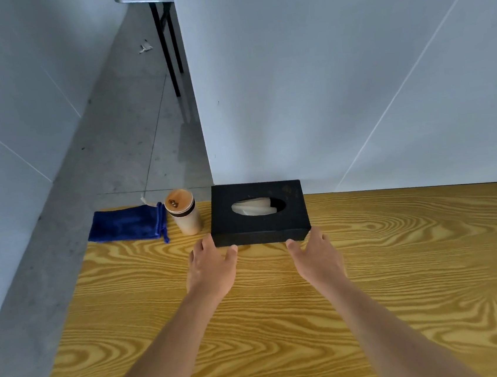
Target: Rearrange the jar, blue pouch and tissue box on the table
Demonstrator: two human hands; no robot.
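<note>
A black tissue box (259, 214) with white tissue showing in its oval slot sits at the far edge of the wooden table (286, 322). Left of it stands an upright tan jar (184, 213) with a dark band and wooden lid. A blue pouch (126, 224) lies flat at the far left corner, touching the jar. My left hand (212, 267) is at the box's near left corner, fingers apart, thumb tip at the front face. At the near right corner is my right hand (315, 256), fingers spread. Neither hand grips the box.
A white wall panel (351, 70) rises directly behind the table's far edge. The table's left edge drops to a grey concrete floor (100, 161). Another table with black legs (167, 43) stands far back.
</note>
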